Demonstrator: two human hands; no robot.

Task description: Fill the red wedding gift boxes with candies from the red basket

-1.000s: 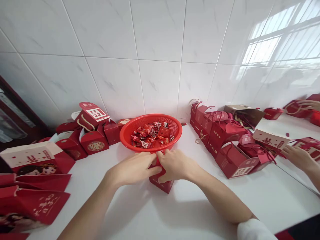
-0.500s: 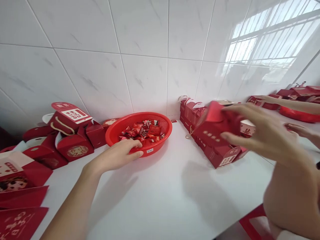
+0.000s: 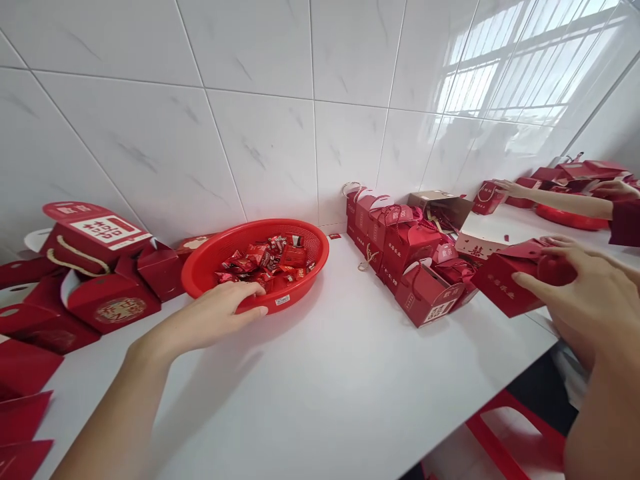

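My left hand (image 3: pixel 220 313) lies over the near rim of a red plastic basket (image 3: pixel 200 263), thumb outside and fingers curled in over the edge. Wrapped candies (image 3: pixel 265 257) in mostly red wrappers lie inside the basket. At the right, my right hand (image 3: pixel 575 280) grips a red gift box (image 3: pixel 505 283) by its upper part, holding it tilted. Just behind that hand shows part of another person's hand or arm; whether it touches the box I cannot tell. Left of the held box, several filled-looking red gift boxes (image 3: pixel 407 243) stand in rows.
Open red boxes (image 3: pixel 115 300) crowd the left side of the white table (image 3: pixel 310 380). A tiled wall (image 3: pixel 265 153) runs behind. Farther right, a co-worker's arm (image 3: pixel 555 198) reaches over more boxes and a second red basket (image 3: pixel 570 215). A red stool (image 3: pixel 520 427) stands below the table edge.
My right hand has carried the red gift box rightward and down, away from above the standing boxes. The view has swung right. My left hand stays at the basket rim.
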